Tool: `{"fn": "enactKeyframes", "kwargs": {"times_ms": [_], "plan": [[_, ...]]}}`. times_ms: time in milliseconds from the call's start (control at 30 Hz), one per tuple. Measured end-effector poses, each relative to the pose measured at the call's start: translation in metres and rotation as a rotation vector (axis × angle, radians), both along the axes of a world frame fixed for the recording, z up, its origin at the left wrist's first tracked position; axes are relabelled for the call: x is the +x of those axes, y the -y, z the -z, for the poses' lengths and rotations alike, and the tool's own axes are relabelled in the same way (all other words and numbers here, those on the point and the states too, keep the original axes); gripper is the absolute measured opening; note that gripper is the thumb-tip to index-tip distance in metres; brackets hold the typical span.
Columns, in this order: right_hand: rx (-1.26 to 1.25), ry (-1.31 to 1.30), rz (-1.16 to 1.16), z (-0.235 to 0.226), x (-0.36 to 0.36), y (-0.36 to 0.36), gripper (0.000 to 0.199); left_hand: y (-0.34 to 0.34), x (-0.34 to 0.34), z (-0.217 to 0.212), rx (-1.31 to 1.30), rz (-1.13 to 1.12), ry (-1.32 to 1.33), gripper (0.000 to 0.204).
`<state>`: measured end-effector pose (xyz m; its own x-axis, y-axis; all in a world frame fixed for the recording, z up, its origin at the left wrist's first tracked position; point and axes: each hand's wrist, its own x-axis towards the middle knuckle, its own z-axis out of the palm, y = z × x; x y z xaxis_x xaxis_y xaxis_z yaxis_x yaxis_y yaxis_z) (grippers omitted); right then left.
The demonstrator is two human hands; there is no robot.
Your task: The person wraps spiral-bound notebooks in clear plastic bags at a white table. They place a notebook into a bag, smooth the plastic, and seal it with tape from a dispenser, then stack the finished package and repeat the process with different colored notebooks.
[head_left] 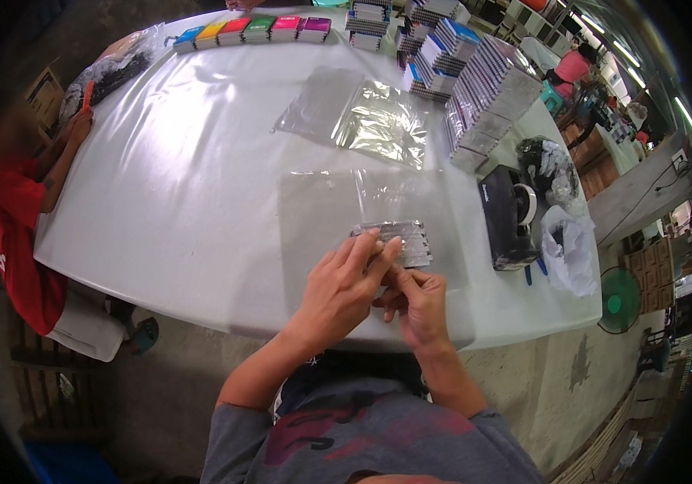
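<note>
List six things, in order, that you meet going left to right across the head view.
Co-worker's red cloth shirt, person's bare left hand, bare right hand, black box-shaped tape dispenser, crumpled white plastic bag, round green fan.

Bare left hand [339,284]: back uppermost, fingers pointing forward. Bare right hand [420,305]: fingers curled, close beside left. Bare forearms [259,371] converging.

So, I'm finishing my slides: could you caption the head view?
Left hand and right hand meet at a small shiny silvery striped rectangle over clear plastic sheeting on a white table.
</note>
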<state>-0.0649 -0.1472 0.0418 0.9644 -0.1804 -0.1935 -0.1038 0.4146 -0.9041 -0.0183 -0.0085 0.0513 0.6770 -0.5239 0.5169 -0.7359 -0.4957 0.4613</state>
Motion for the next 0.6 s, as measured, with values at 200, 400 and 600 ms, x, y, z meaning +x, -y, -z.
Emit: {"fn": "enactKeyframes", "kwargs": {"times_ms": [200, 400, 600], "plan": [[-0.066, 0.013, 0.033, 0.005, -0.005, -0.003, 0.023, 0.002, -0.003, -0.003, 0.058, -0.054, -0.049, 0.067], [-0.339, 0.032, 0.046, 0.01, -0.002, 0.0, 0.025, -0.003, 0.002, 0.002, 0.068, -0.014, -0.032, 0.065], [-0.58, 0.1, 0.181, 0.049, -0.001, 0.005, 0.022, -0.004, 0.0, -0.015, 0.016, 0.062, -0.146, 0.068]]}}
